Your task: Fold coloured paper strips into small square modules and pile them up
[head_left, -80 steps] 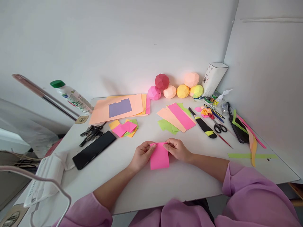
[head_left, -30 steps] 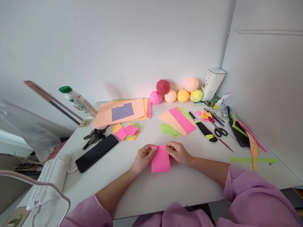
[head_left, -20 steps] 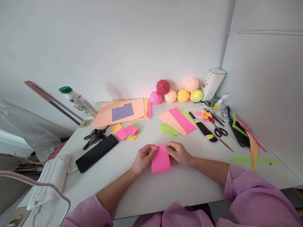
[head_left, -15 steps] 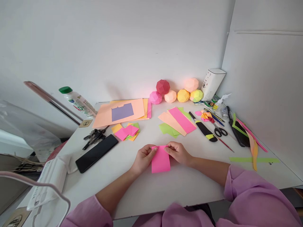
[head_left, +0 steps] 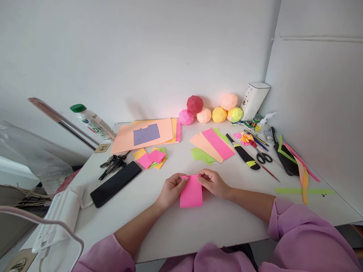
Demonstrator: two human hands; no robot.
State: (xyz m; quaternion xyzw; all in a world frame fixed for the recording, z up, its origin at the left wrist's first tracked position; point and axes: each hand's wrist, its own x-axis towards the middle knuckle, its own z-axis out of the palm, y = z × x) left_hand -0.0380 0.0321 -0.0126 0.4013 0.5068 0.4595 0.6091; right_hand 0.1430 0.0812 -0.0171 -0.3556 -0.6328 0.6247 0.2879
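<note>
A bright pink piece of paper hangs between my hands over the front of the table. My left hand pinches its upper left corner between thumb and fingers. At the upper right corner, my right hand grips it the same way. The far edge looks folded over, though the fingers partly cover it. Beyond my hands lie pink, peach and green paper strips. To the left is a small heap of pink, orange and green paper squares.
Several faceted paper balls rest against the wall. Left are large paper sheets, keys, a black phone and a white power strip. On the right lie a utility knife, scissors, a glue bottle and loose strips.
The lower end of the pink paper has swung slightly to the left. Both hands keep their pinch on its top corners and have hardly moved.
</note>
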